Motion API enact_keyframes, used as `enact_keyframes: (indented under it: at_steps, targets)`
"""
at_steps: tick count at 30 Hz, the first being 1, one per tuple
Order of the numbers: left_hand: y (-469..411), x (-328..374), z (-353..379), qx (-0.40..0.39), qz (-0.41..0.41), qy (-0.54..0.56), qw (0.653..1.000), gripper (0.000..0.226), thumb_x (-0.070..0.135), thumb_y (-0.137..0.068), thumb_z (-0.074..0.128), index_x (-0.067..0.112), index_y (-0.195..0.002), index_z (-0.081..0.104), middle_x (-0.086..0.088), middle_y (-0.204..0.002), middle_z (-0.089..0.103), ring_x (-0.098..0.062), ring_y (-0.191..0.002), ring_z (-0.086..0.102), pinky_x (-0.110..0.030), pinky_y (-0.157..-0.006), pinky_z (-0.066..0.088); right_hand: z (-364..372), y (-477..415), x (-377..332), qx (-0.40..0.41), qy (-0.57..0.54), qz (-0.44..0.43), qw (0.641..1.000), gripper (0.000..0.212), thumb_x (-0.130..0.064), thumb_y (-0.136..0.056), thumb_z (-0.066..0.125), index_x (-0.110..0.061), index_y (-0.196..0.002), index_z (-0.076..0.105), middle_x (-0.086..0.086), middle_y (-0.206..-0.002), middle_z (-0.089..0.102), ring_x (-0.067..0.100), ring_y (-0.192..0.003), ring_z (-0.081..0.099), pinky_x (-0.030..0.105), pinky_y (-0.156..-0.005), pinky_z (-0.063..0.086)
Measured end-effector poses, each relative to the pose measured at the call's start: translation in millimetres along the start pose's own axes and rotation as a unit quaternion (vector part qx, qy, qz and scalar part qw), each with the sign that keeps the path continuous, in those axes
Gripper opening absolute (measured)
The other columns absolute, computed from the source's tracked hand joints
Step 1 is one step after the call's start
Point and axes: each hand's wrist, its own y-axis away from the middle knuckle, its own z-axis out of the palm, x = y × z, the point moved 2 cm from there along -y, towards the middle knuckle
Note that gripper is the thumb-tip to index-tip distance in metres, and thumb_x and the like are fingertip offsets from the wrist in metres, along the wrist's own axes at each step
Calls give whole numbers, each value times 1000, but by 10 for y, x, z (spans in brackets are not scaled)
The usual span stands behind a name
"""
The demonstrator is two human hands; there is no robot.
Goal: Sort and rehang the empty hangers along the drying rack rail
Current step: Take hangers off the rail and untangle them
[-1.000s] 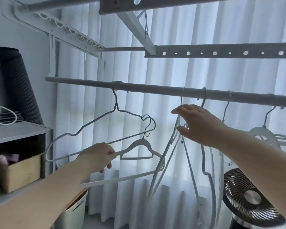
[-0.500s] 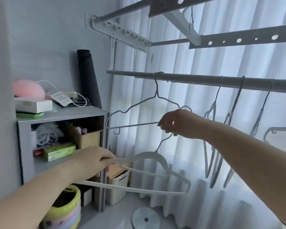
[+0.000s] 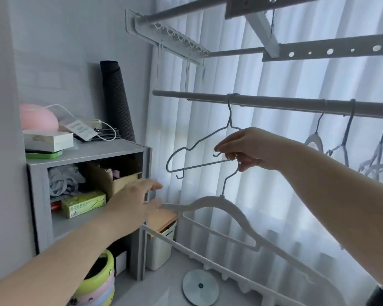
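A person's right hand (image 3: 245,149) pinches the metal hook of a white plastic hanger (image 3: 230,215) between thumb and curled fingers. The pinch sits right at the lower bar of a grey wire hanger (image 3: 199,142); whether the hook is looped over that bar cannot be told. The white hanger dangles below the hand. Its long axis slants from a tip at the upper left down to the lower right, and its hook points up.

The left hand (image 3: 137,202) is spread open and holds nothing. Its blurred fingertips are just beside the hanger's left tip; contact cannot be told.

The wire hanger hangs from the horizontal rail (image 3: 296,104), with bare rail to its left. More empty hangers (image 3: 345,140) crowd the rail at the right.

A white curtain (image 3: 274,62) hangs behind. A grey shelf unit (image 3: 86,154) stands at the left, with a rolled dark mat (image 3: 116,100) on top. A white bin (image 3: 161,246) and a round disc (image 3: 200,286) sit on the floor.
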Motion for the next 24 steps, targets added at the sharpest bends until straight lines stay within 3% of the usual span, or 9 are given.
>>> enact_keyframes:
  at_steps: [3, 6, 10, 13, 17, 21, 24]
  targets:
    - [-79, 29, 32, -17, 34, 70, 997, 28, 29, -92, 50, 21, -119, 54, 6, -118, 56, -8, -106, 49, -23, -92, 41, 83, -4, -57, 21, -82, 27, 996, 15, -5, -89, 56, -9, -77, 65, 2, -56, 50, 2, -26, 36, 13, -36, 45]
    - [-147, 88, 83, -86, 48, 138, 985, 33, 38, -91, 48, 23, -120, 52, 17, -100, 55, -5, -95, 51, -11, -71, 41, 126, 10, -136, 48, -166, 39, 984, 20, -1, -91, 51, -6, -76, 63, 0, -45, 56, 2, -26, 43, 16, -39, 51]
    - [-183, 165, 177, -215, 54, 209, 952, 52, 53, -83, 48, 22, -124, 46, 5, -104, 65, -9, -86, 64, -26, -74, 54, 270, 30, -207, 70, -218, 43, 972, 20, 3, -91, 50, -2, -74, 60, 0, -40, 58, 5, -27, 48, 20, -40, 53]
    - [-158, 229, 239, -262, 59, 225, 936, 57, 49, -81, 56, 18, -127, 41, 0, -101, 65, -7, -65, 64, -23, -61, 54, 400, 30, -227, 86, -236, 43, 967, 19, 4, -91, 50, -2, -75, 59, 4, -51, 57, 6, -28, 49, 22, -43, 56]
    - [-118, 198, 347, -282, 28, 261, 923, 49, 39, -80, 65, 21, -118, 40, -1, -87, 68, -11, -55, 60, -21, -52, 47, 538, 3, -238, 85, -232, 55, 967, 19, 5, -91, 47, -2, -77, 58, 8, -61, 54, 6, -30, 50, 24, -47, 58]
    - [-131, 179, 392, -267, 26, 252, 930, 36, 46, -80, 61, 26, -100, 39, 6, -87, 60, -6, -57, 58, -17, -48, 41, 646, -67, -237, 93, -241, 65, 964, 22, 8, -91, 45, -2, -75, 57, 9, -60, 54, 6, -30, 50, 25, -48, 57]
    - [-149, 126, 451, -236, 12, 251, 939, 23, 34, -82, 62, 22, -93, 46, 9, -82, 55, -10, -60, 60, -20, -51, 47, 735, -100, -220, 92, -245, 68, 963, 24, 9, -91, 43, -2, -74, 56, 10, -62, 53, 6, -30, 51, 25, -50, 57]
